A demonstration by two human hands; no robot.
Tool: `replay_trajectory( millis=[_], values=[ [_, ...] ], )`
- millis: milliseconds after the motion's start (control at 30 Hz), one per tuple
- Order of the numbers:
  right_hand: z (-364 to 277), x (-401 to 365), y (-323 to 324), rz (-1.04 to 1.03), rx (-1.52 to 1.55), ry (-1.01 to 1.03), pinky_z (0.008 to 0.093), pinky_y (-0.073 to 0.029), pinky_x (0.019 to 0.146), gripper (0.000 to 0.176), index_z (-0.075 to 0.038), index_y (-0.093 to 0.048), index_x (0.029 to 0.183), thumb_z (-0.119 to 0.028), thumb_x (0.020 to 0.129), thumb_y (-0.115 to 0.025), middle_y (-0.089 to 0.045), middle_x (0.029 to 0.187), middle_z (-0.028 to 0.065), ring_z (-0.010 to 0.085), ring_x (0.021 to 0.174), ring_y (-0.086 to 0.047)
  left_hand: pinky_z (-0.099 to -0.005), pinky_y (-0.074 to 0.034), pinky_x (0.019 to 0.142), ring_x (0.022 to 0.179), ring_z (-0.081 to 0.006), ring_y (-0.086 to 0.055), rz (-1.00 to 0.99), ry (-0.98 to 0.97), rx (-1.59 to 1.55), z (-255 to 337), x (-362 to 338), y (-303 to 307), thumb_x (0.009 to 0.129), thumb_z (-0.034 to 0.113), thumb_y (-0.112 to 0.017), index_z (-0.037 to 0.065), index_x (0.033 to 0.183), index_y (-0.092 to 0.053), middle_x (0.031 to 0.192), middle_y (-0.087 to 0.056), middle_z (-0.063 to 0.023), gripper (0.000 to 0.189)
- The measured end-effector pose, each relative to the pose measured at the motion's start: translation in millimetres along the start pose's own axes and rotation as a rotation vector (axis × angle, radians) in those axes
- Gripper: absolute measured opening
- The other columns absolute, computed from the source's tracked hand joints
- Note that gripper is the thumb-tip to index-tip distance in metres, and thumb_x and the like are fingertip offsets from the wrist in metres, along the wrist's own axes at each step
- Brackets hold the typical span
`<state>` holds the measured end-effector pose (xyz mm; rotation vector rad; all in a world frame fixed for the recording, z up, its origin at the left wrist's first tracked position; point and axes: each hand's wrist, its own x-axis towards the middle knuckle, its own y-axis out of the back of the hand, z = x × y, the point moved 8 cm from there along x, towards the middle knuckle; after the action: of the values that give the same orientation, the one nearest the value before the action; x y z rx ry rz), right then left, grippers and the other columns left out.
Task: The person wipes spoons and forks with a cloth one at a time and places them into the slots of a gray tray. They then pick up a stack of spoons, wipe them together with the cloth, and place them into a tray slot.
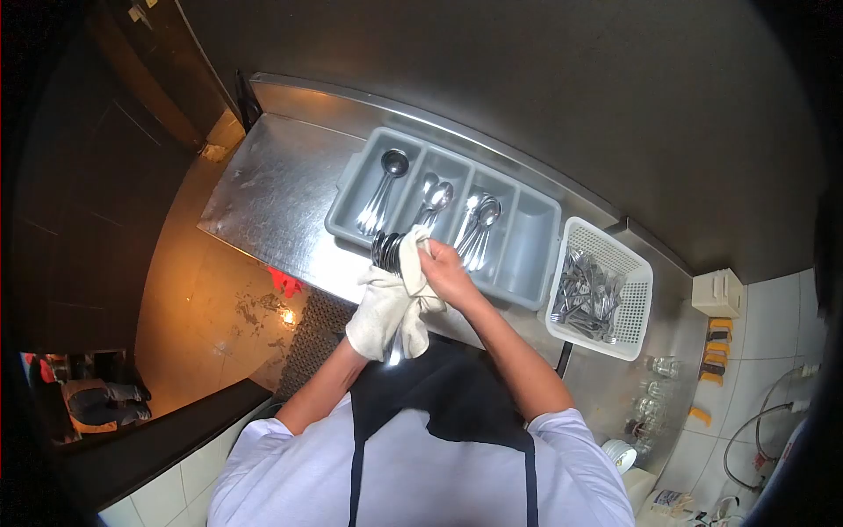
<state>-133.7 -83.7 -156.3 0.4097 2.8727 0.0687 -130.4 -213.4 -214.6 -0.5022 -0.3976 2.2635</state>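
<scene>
- In the head view, you are standing at a steel counter (263,189) with both arms reaching forward and meeting just in front of a grey cutlery tray (529,263).
- Your right hand (450,274) is closing its fingers (428,249) on the upper edge of a white cloth (386,316), pinching it against the top of a bundle of spoons (387,251).
- Your left forearm (320,386) is running up into the cloth. The left hand is lying wrapped under it, so I cannot tell how its fingers are set.
- The spoons are sitting between your two hands, just left of the right fingertips and above the hidden left hand. Their bowls are fanning out towards the tray's near wall.
- The bundle's long axis is running from the tray back towards your body. The bowls are pointing away from you, and the handles are dropping down into the cloth.
- Your right hand is the nearer one to the bare bowls.
- More spoons are lying lengthways in the tray's compartments. A white basket (639,327) of mixed cutlery is standing just to the tray's right.
</scene>
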Motion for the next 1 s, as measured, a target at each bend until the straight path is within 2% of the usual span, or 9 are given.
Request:
replay_trajectory(
  millis=[100, 167, 233, 300, 567, 600, 733, 867, 1000],
  values=[
    [3, 6, 19, 0.137, -0.118, 0.125, 0.0337, -0.052, 0.074, 0.029, 0.003, -0.066, 0.101, -0.022, 0.106, -0.052, -0.069, 0.084, 0.0047, 0.0133, 0.079, -0.062, -0.0311, -0.051, 0.068, 0.074, -0.017, -0.06, -0.036, -0.153, 0.166, 10, -3, 6, 0.096, 0.008, -0.057, 0.003, 0.086, -0.064, 0.083, -0.063, -0.0063, 0.014],
    [-2, 7, 28, 0.196, -0.127, 0.154, 0.0336, -0.051, 0.074, 0.03, 0.003, -0.065, 0.1, -0.022, 0.107, -0.049, -0.069, 0.084, 0.0069, 0.0142, 0.079, -0.061, -0.0285, -0.051, 0.066, 0.073, -0.0141, -0.059, -0.028, -0.043, 0.001, 16, -1, 0, 0.101, 0.012, -0.054, 0.004, 0.085, -0.064, 0.084, -0.063, -0.0039, 0.02],
    [-3, 1, 27, 0.141, 0.085, 0.123, 0.0308, -0.052, 0.078, 0.028, 0.002, -0.065, 0.11, -0.022, 0.108, -0.049, -0.07, 0.096, 0.0036, 0.0118, 0.085, -0.062, -0.0258, -0.05, 0.063, 0.072, -0.0117, -0.059, 0.044, 0.366, -0.559, 4, -5, -19, 0.105, 0.017, -0.052, 0.005, 0.085, -0.064, 0.085, -0.063, -0.0021, 0.027],
    [-10, -6, 27, 0.091, 0.258, 0.101, 0.0295, -0.052, 0.081, 0.028, 0.001, -0.064, 0.116, -0.021, 0.108, -0.05, -0.07, 0.102, 0.0021, 0.0106, 0.089, -0.063, -0.0257, -0.05, 0.06, 0.071, -0.012, -0.061, 0.038, 0.316, -0.544, -8, 6, -14, 0.104, 0.016, -0.056, 0.006, 0.084, -0.065, 0.083, -0.062, -0.0012, 0.024],
    [8, -17, 39, 0.262, 0.299, 0.151, 0.0273, -0.054, 0.087, 0.025, 0.002, -0.064, 0.123, -0.006, 0.1, -0.062, -0.07, 0.109, 0.0033, 0.0103, 0.097, -0.066, -0.0289, -0.049, 0.056, 0.066, -0.0101, -0.061, 0.042, -0.01, 0.111, 44, -6, -15, 0.092, 0.006, -0.061, 0.004, 0.081, -0.066, 0.074, -0.062, -0.0029, 0.013],
    [11, -19, 43, 0.338, 0.293, 0.16, 0.0251, -0.056, 0.073, 0.023, 0.001, -0.064, 0.121, -0.01, 0.101, -0.062, -0.072, 0.102, 0.0041, 0.0094, 0.085, -0.067, -0.0293, -0.049, 0.056, 0.065, -0.0101, -0.06, 0.048, -0.087, 0.234, 48, -5, -15, 0.091, 0.006, -0.061, 0.004, 0.08, -0.066, 0.073, -0.062, -0.0036, 0.012],
    [11, -26, 55, 0.47, 0.172, 0.064, 0.0247, -0.046, 0.046, 0.019, -0.002, -0.063, 0.113, -0.017, 0.106, -0.053, -0.069, 0.083, 0.0031, 0.0093, 0.058, -0.062, -0.0315, -0.048, 0.055, 0.062, -0.0106, -0.059, 0.004, -0.393, 0.814, 77, -8, -29, 0.088, 0.004, -0.061, 0.004, 0.078, -0.066, 0.07, -0.062, -0.0061, 0.011],
    [8, -21, 66, 0.567, 0.284, 0.213, 0.0269, -0.053, 0.058, 0.024, -0.001, -0.062, 0.113, -0.015, 0.109, -0.044, -0.07, 0.088, 0.0039, 0.0105, 0.07, -0.066, -0.0411, -0.05, 0.065, 0.071, -0.0325, -0.065, -0.136, -0.505, 1.289, 95, -21, -59, 0.073, 0.012, -0.069, 0.007, 0.071, -0.058, 0.071, -0.059, -0.0133, 0.012],
    [12, -15, 62, 0.387, 0.384, 0.162, 0.0297, -0.056, 0.081, 0.026, 0.0, -0.057, 0.128, -0.01, 0.105, -0.052, -0.07, 0.106, 0.0058, 0.013, 0.093, -0.068, -0.0342, -0.048, 0.057, 0.063, -0.0122, -0.056, 0.004, -0.07, 0.672, 71, -14, -37, 0.091, 0.007, -0.061, 0.002, 0.079, -0.063, 0.069, -0.059, -0.0062, 0.013]
  ],
)
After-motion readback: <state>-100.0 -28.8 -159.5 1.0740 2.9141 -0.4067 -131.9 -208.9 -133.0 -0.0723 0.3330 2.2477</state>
